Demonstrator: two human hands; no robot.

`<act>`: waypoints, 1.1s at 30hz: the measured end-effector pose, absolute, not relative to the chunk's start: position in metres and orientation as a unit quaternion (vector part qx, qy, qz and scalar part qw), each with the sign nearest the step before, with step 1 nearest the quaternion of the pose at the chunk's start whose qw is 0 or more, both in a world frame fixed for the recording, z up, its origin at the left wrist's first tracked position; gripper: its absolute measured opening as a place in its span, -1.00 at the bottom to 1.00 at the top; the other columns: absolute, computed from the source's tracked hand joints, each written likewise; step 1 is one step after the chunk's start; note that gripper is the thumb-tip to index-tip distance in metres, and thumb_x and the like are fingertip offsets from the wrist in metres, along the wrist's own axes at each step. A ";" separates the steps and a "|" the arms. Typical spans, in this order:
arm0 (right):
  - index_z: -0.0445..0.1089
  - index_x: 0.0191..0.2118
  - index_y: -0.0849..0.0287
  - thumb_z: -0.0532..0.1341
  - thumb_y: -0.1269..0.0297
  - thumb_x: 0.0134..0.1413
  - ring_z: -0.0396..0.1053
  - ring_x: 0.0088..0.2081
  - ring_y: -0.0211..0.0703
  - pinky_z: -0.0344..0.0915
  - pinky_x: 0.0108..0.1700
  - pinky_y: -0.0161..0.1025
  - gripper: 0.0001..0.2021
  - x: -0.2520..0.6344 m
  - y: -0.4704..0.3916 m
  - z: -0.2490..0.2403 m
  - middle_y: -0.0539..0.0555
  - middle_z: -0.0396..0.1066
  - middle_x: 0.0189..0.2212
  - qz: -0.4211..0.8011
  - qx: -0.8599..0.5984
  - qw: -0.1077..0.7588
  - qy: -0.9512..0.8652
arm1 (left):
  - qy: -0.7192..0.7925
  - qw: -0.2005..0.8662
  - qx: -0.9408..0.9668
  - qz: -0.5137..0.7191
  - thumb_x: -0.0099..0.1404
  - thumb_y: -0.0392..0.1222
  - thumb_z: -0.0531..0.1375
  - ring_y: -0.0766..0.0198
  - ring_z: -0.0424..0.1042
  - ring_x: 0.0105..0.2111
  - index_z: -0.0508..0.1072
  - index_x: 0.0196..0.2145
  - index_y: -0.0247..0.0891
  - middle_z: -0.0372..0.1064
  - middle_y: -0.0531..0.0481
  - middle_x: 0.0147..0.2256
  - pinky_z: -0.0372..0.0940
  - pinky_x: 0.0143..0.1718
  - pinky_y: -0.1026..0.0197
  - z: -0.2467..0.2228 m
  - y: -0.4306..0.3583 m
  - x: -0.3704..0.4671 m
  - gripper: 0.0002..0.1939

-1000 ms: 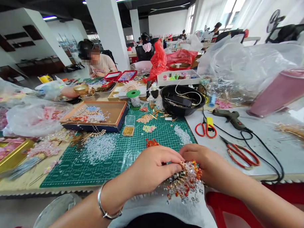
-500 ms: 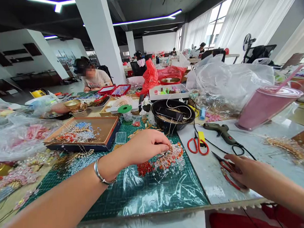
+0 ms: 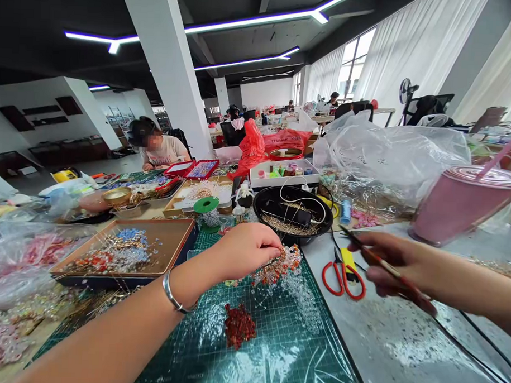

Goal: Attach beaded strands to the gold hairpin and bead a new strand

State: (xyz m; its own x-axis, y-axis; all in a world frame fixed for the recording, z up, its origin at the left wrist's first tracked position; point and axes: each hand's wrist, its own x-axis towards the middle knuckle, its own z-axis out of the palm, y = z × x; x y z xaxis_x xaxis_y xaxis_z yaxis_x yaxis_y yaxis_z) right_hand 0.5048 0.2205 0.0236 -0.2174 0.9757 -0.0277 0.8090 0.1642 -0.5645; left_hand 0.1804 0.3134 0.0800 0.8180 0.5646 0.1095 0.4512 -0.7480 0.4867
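My left hand (image 3: 247, 248), a silver bangle on its wrist, is closed in a pinch on a beaded spray (image 3: 283, 262) with orange and clear beads. The spray is held up over the green cutting mat (image 3: 275, 348). Below it on the mat lie a pile of dark red beads (image 3: 239, 325) and a scatter of clear beads (image 3: 304, 305). On the right, my right hand (image 3: 397, 263) is closed around red-handled pliers (image 3: 379, 262), their dark tip pointing left and away from me. Red-handled scissors (image 3: 343, 281) rest on the table just left of that hand.
A brown tray (image 3: 170, 239) of blue and orange beaded stems stands at left. Beyond the mat are a green spool (image 3: 207, 205) and a black bowl (image 3: 258, 211) holding a dark block and cable. A pink drink cup (image 3: 460, 207) stands at right. A person (image 3: 167, 149) sits across.
My right hand has lifted the pliers from the table and moved up and left. The left hand still holds the spray, now raised clear of the red bead pile. The view has shifted.
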 end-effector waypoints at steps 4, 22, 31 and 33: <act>0.33 0.09 0.05 0.22 -0.24 0.03 0.46 -0.26 0.04 0.41 -0.25 -0.12 -0.39 0.467 0.268 0.057 0.07 0.48 -0.29 0.248 -0.572 0.158 -0.765 | 0.266 0.203 0.935 0.114 0.32 -0.26 0.15 0.18 0.49 -0.20 0.61 -0.31 -0.26 0.58 -0.07 -0.22 0.31 -0.12 0.13 0.083 0.324 0.186 -0.79; 0.31 -0.27 0.10 0.15 -0.27 0.11 0.21 -0.50 -0.24 0.15 -0.51 -0.30 -0.53 0.454 0.318 0.070 -0.03 0.28 -0.48 0.243 -0.555 0.140 -0.783 | 0.247 0.185 0.947 0.087 0.30 -0.27 0.14 0.22 0.45 -0.32 0.59 -0.38 -0.31 0.53 -0.06 -0.34 0.23 -0.26 0.20 0.082 0.354 0.192 -0.78; 0.34 -0.31 0.05 0.09 -0.26 0.14 0.37 -0.38 -0.03 0.21 -0.35 -0.13 -0.56 0.472 0.312 0.051 0.06 0.41 -0.44 0.110 -0.615 0.131 -0.770 | 0.257 0.201 0.940 0.104 0.31 -0.29 0.15 0.22 0.47 -0.27 0.61 -0.32 -0.30 0.57 -0.07 -0.28 0.28 -0.20 0.18 0.081 0.348 0.185 -0.80; 0.41 -0.23 0.00 0.16 -0.24 0.07 0.38 -0.46 0.05 0.14 -0.43 -0.10 -0.59 0.488 0.293 0.029 0.13 0.45 -0.47 0.073 -0.648 0.125 -0.748 | 0.264 0.217 0.932 0.120 0.32 -0.29 0.15 0.21 0.48 -0.23 0.61 -0.29 -0.29 0.57 -0.07 -0.23 0.30 -0.16 0.17 0.082 0.337 0.174 -0.80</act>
State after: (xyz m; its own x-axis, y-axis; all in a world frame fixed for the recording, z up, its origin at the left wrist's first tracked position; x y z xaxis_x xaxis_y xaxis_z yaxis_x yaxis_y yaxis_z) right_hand 0.4877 0.2929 0.0290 -0.1293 0.9873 0.0927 0.9510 0.1499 -0.2703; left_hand 0.1744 0.3367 0.0821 0.8320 0.5439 0.1092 0.4397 -0.7667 0.4678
